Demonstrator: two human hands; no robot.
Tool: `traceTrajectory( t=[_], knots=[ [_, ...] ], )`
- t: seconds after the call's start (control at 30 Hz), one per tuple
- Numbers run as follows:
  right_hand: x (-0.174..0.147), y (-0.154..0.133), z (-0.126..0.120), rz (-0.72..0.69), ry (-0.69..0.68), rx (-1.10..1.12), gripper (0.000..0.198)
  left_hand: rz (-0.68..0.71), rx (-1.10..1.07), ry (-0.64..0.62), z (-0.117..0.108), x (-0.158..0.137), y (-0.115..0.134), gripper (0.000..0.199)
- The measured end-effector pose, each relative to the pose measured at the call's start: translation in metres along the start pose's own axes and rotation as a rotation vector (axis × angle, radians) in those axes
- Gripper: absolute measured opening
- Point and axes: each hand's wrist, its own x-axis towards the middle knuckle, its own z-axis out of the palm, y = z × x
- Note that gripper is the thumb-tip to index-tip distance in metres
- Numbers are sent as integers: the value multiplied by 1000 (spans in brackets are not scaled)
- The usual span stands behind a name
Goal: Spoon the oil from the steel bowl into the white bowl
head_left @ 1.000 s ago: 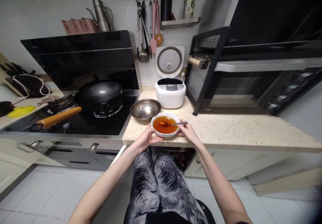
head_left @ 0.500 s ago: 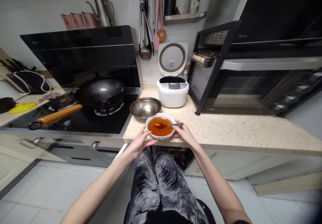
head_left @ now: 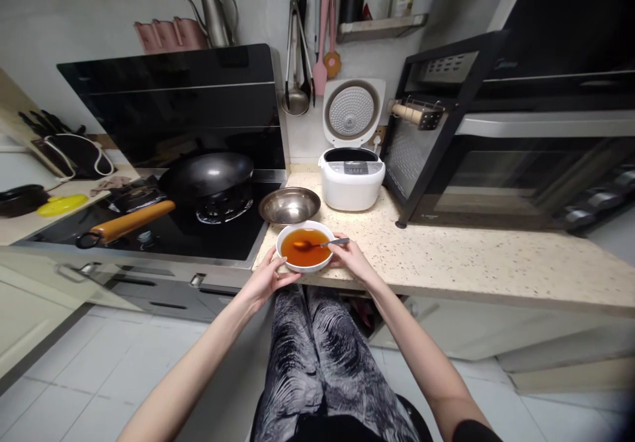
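A white bowl [head_left: 305,269] of clear reddish-brown liquid [head_left: 297,257] is held at the counter's front edge. My left hand [head_left: 269,276] grips its left side, thumb at the rim and fingers beneath. On the opposite side my right hand [head_left: 350,258] holds the bowl too, its fingers partly hidden behind the wall. A spoon [head_left: 337,242] rests in the liquid, its handle leaning over the right rim against my right hand. Just behind the bowl sits a shallow steel basin [head_left: 290,206].
An open white rice cooker [head_left: 352,180] stands behind on the counter [head_left: 446,257]. Left is a hob with a black wok [head_left: 213,174], whose wooden handle [head_left: 133,222] points toward the front. A black oven [head_left: 496,171] is at the right. Utensils [head_left: 300,45] hang on the wall.
The bowl, held in both hands, has shifted slightly left relative to the counter and basin. The camera view has turned a little left. The spoon stays in the liquid.
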Motion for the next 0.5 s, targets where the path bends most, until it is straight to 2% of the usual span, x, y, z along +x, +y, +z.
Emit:
traceTrajectory(
  t=[0.33,0.43,0.5],
  knots=[
    [27,-4,21,-5,-127,48,47,74,22,64,-18,10,13,60],
    [34,-10,19,24,-162,24,46,77,15,86,-21,12,16,59],
    [44,-18,13,86,-173,-1,52,79,9,90,-22,13,17,59]
  ],
)
